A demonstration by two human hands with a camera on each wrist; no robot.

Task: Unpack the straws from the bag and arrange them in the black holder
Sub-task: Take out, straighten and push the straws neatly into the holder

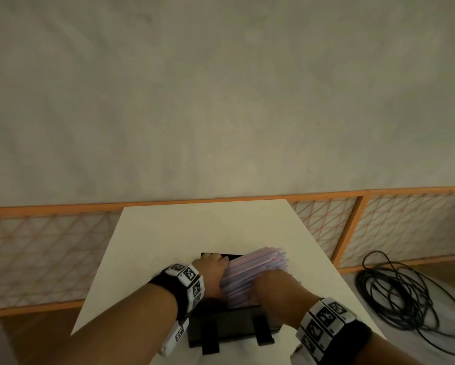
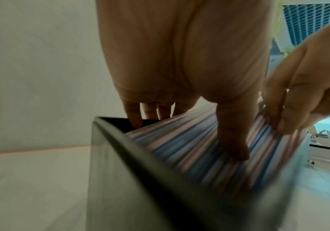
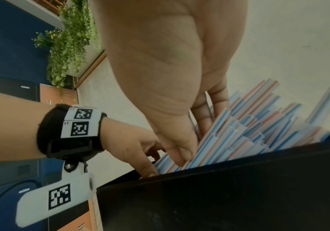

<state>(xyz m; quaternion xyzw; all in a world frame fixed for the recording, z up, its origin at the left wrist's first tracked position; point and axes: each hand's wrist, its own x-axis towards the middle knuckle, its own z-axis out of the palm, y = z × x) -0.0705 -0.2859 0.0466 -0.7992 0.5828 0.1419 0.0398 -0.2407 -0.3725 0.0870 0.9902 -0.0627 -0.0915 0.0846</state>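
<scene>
A black holder [image 1: 231, 324] stands on the white table [image 1: 184, 233] close to its near edge. A thick bundle of pink and blue straws [image 1: 258, 270] leans in it, tips pointing up and to the right. My left hand [image 1: 213, 268] is at the bundle's left side, its straight fingers [image 2: 134, 120] reaching down inside the holder wall [image 2: 118, 164] and its thumb [image 2: 232, 140] lying across the straws [image 2: 180, 148]. My right hand [image 1: 271, 285] is on the bundle's near right. It pinches some straws [image 3: 245, 134] between thumb [image 3: 177, 151] and fingers [image 3: 204, 118], above the holder's rim [image 3: 219, 184].
The table's right edge lies just beyond the holder. A coiled black cable [image 1: 405, 293] is on the floor to the right. An orange lattice fence [image 1: 357, 227] runs behind the table under a plain wall. A green plant [image 3: 69, 46] shows in the right wrist view.
</scene>
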